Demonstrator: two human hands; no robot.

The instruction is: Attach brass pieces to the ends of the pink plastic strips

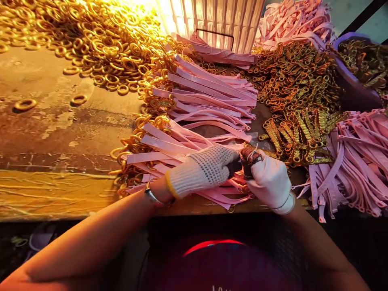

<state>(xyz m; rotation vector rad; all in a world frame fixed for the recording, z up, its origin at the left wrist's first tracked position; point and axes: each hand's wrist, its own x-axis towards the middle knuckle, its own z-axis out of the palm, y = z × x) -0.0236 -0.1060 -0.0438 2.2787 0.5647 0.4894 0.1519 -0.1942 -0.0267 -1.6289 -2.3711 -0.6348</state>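
My left hand [206, 167], in a white knit glove with grey dots and dark fingertips, is closed in a pinch over a bundle of pink straps [163, 143]. My right hand [269, 180], in a plain white glove with brown wrapping and string round its thumb or fingers, is closed too. The fingertips of both hands meet at the right end of the straps; whatever is between them is hidden. Gold rings [121, 153] hang on the straps' left ends. Close to my right hand lie gold clasp-like pieces [303, 139].
Loose gold rings [115, 52] are heaped at the back left of the wooden table [60, 190]. A bright slatted heater or lamp [212, 20] stands at the back. More pink straps [357, 161] lie at right, near a purple container [351, 76] of gold pieces.
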